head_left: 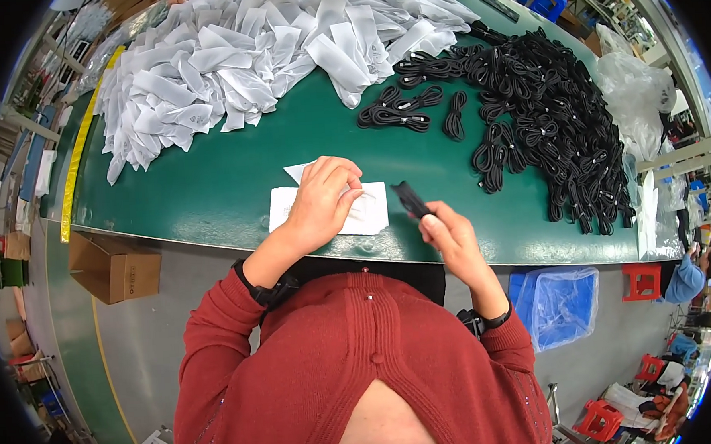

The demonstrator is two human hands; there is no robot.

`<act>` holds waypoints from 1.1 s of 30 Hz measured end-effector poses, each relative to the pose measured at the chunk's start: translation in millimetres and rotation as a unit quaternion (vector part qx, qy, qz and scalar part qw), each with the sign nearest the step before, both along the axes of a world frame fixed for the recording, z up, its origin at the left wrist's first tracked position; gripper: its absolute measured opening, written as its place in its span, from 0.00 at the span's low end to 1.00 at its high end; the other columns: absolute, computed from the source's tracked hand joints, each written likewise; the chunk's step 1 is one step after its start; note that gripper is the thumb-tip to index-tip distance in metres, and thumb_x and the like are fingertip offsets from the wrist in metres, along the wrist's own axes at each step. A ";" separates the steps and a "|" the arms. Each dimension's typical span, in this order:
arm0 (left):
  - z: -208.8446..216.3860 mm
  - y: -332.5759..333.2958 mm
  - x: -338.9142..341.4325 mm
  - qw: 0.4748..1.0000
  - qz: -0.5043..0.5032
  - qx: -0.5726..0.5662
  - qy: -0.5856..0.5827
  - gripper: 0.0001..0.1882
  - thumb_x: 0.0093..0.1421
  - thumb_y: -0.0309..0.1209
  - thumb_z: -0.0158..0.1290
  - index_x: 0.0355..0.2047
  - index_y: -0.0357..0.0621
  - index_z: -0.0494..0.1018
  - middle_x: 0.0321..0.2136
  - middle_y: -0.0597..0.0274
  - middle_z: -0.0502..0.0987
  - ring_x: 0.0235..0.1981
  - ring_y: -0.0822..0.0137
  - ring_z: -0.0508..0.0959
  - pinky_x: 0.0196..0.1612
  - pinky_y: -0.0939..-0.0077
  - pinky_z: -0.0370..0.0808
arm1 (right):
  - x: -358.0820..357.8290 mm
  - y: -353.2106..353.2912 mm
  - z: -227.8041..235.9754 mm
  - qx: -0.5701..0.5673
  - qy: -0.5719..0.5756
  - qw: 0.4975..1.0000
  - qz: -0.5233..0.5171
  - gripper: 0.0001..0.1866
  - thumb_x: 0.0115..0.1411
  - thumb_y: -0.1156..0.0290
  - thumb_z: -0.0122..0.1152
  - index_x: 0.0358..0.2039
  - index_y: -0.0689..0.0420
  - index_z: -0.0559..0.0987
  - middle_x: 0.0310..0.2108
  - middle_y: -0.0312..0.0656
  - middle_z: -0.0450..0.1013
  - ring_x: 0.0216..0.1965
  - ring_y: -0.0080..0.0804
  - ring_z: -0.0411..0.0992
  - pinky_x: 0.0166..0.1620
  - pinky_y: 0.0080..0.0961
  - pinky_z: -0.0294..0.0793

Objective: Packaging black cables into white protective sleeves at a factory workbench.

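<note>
My right hand (453, 237) grips a coiled black cable (410, 200) by its near end, held up over the front of the table. My left hand (322, 201) rests over a stack of flat white bags (375, 219) at the table's front edge. Its thumb and fingers are pinched together on the top bag, with the pinch itself partly hidden. A white corner of a bag (295, 172) sticks out beyond the left hand. Beyond my hands, a few black cable coils (402, 109) lie apart from a big heap of cables (539, 116) at the right.
A broad pile of filled white bags (227, 64) covers the table's far left. Yellow tape (79, 168) marks the green table's (209, 197) left side. On the floor stand a cardboard box (121, 270) and a blue bin lined with clear plastic (557, 304). Another person (686, 277) is at far right.
</note>
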State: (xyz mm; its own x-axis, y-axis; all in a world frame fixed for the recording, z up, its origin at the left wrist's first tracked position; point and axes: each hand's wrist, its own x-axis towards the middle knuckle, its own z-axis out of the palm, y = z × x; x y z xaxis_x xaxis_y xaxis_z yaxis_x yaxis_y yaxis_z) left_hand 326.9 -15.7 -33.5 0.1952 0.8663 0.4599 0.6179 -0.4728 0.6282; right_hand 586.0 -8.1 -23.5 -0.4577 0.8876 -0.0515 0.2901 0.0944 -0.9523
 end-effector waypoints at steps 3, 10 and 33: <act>0.5 -0.7 2.3 1.000 0.005 -0.002 -0.008 0.07 0.56 0.22 0.57 0.32 0.42 0.70 0.41 0.58 0.75 0.46 0.55 0.73 0.52 0.63 0.66 | -5.1 -2.8 -0.1 -0.054 0.008 0.998 0.033 0.13 0.71 0.66 0.49 0.43 0.62 0.76 0.23 0.28 0.63 0.25 0.14 0.59 0.29 0.15 0.61; 2.9 -2.7 7.2 1.000 -0.002 0.027 -0.007 0.07 0.53 0.20 0.57 0.30 0.41 0.70 0.40 0.58 0.74 0.45 0.55 0.72 0.50 0.61 0.66 | -8.6 0.9 -7.3 -0.131 -0.045 0.987 0.080 0.12 0.70 0.65 0.51 0.43 0.62 0.75 0.24 0.28 0.63 0.25 0.14 0.59 0.28 0.14 0.59; 11.2 -6.8 18.8 0.996 -0.082 0.028 -0.030 0.08 0.52 0.19 0.59 0.29 0.40 0.70 0.45 0.55 0.73 0.50 0.52 0.71 0.52 0.60 0.69 | -15.7 4.9 5.4 -0.220 -0.113 0.963 0.108 0.12 0.63 0.67 0.62 0.40 0.63 0.76 0.29 0.45 0.77 0.26 0.31 0.73 0.32 0.28 0.73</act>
